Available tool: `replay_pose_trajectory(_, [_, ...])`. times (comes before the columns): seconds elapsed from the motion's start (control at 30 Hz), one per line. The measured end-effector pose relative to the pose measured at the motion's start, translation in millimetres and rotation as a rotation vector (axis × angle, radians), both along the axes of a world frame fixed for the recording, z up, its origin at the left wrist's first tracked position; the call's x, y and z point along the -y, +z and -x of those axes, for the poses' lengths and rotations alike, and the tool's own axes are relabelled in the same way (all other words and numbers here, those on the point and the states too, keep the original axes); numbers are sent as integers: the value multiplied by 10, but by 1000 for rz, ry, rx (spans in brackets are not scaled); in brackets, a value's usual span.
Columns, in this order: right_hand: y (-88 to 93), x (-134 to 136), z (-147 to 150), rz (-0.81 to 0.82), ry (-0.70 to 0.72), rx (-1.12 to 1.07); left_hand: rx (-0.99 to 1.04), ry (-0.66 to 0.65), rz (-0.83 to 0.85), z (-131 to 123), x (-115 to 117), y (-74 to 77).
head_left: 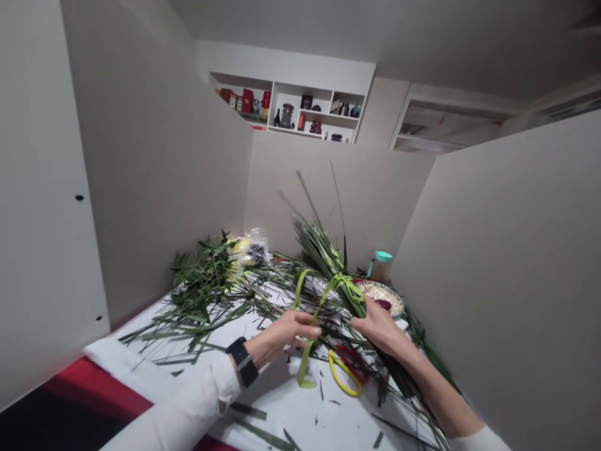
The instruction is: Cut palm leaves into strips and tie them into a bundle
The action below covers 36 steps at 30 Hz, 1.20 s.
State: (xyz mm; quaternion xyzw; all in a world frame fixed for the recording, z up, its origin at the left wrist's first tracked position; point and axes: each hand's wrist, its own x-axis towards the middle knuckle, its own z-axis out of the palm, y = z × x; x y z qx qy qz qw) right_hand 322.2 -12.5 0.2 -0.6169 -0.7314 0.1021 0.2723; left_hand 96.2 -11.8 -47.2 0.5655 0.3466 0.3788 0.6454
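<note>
My right hand (381, 326) is wrapped round a bundle of long green leaves (317, 244), which slants up to the left. A light green ribbon (346, 285) is tied about the bundle just above that hand. One loose length of the ribbon runs down to my left hand (293, 329), whose fingers are closed on it, and its end hangs below them. Another strand curls up to the left of the bundle. Beneath the hands lie a yellow loop (345, 374) and a red loop, which look like scissor handles.
Cut leaves (206, 313) litter the white-covered table (282, 413). Clear plastic wrap (253, 244) lies at the back left. A patterned plate (397, 302) and a jar with a teal lid (382, 257) stand at the back right. Grey partitions (507, 263) enclose the table.
</note>
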Motion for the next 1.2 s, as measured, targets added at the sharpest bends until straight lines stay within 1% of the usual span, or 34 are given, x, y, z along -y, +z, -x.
replay_pose_trajectory(0.1, [-51,100,-3,53,15,-8,-45,42,22,132,-12,-109])
replay_pose_trajectory(0.17, [-80,183,61,65,30,-18,-37,81,11,159,-53,-108])
replay_pose_trajectory(0.3, [-56,292,169,70,64,-38,-30,135,-26,164,-152,17])
replay_pose_trajectory(0.4, [50,313,117,54,60,-43,-87,171,-71,249,-177,112])
replay_pose_trajectory(0.47, [152,316,21,37,31,-43,-161,197,-118,379,-172,148])
replay_pose_trajectory(0.57, [294,329,-144,8,-32,-43,-333,232,-202,665,-173,167])
replay_pose_trajectory(0.63, [344,347,-229,-3,-69,-43,-482,270,-269,880,-191,162])
replay_pose_trajectory(0.7, [345,363,-287,1,-93,-39,-638,308,-358,1086,-209,141])
replay_pose_trajectory(0.8, [294,372,-365,13,-118,-37,-861,381,-498,1345,-197,54])
replay_pose_trajectory(0.87, [264,366,-442,18,-146,-41,-994,441,-575,1484,-140,-50])
replay_pose_trajectory(1.0, [256,342,-646,16,-172,-54,-1190,550,-696,1729,97,-307])
replay_pose_trajectory(1.1, [224,306,-768,31,-151,-70,-1295,636,-723,1929,314,-450])
replay_pose_trajectory(1.2, [109,232,-809,54,-125,-85,-1380,725,-694,2126,454,-515])
